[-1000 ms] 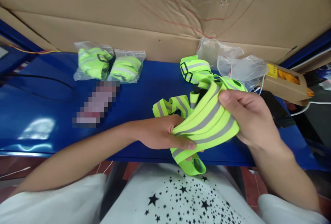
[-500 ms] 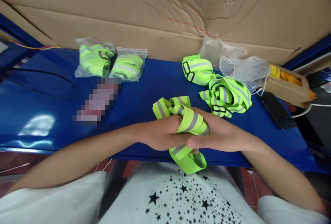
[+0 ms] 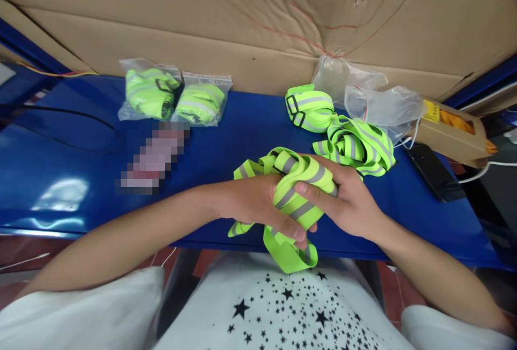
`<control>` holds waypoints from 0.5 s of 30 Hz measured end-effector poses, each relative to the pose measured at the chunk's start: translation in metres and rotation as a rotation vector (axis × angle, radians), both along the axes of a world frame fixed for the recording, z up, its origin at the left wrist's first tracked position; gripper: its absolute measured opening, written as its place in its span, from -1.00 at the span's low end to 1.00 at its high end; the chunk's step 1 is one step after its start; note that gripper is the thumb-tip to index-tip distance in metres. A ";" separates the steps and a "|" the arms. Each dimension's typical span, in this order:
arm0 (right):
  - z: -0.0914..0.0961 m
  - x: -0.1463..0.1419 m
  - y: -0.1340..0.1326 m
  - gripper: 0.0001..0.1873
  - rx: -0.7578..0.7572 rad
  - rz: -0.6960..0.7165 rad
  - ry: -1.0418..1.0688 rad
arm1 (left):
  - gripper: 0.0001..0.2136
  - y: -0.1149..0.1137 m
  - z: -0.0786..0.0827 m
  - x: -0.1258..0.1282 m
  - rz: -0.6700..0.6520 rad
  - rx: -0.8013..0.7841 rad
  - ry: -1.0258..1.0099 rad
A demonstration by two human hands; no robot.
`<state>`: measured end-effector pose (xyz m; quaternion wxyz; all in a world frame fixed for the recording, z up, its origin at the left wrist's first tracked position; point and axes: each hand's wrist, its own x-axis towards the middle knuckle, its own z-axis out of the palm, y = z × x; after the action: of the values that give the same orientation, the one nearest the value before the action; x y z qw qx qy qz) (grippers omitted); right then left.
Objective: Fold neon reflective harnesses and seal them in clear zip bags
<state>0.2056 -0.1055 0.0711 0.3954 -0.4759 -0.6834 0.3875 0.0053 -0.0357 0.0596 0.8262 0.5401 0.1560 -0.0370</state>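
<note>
A neon-yellow reflective strap [image 3: 297,188] with grey stripes is bunched between both hands at the near edge of the blue table [image 3: 81,177]. My left hand [image 3: 254,202] is closed around its left side, thumb across the folds. Fingers of my right hand [image 3: 343,199] wrap over its right side. A loop of the strap hangs below the table edge in front of my shirt. Two more loose straps lie just beyond: one coiled [image 3: 309,107], one heaped [image 3: 355,145].
Two bagged straps [image 3: 149,94] [image 3: 200,103] lie at the back left. Empty clear bags [image 3: 377,99] sit at the back right by a cardboard box [image 3: 452,129] and a dark phone [image 3: 430,169]. Cardboard sheets stand behind the table.
One second ago the strap was held spread out by my right hand; both hands have since folded it into a tight bundle and brought it a little nearer the table edge.
</note>
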 end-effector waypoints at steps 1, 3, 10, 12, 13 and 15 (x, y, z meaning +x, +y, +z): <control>0.001 0.001 -0.001 -0.55 0.068 -0.032 -0.050 | -0.79 0.000 -0.002 0.001 -0.022 -0.015 -0.005; 0.005 0.003 -0.002 -0.54 0.096 -0.069 -0.073 | -0.81 0.000 -0.004 0.002 -0.077 -0.015 -0.026; 0.010 0.016 0.003 -0.65 -0.322 -0.121 0.283 | -0.81 0.006 -0.008 0.003 -0.031 0.302 -0.085; 0.010 0.019 0.004 -0.67 -0.301 -0.156 0.275 | -0.80 0.010 -0.007 0.002 -0.008 0.362 -0.058; 0.011 0.020 0.004 -0.68 -0.285 -0.165 0.264 | -0.80 0.011 -0.007 0.001 0.007 0.376 -0.053; 0.012 0.022 0.005 -0.69 -0.331 -0.128 0.291 | -0.78 0.011 -0.007 -0.002 0.012 0.352 -0.059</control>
<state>0.2279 -0.1004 0.0833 0.4299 -0.5156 -0.5150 0.5330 0.0030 -0.0242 0.0530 0.7234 0.6762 0.1388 0.0116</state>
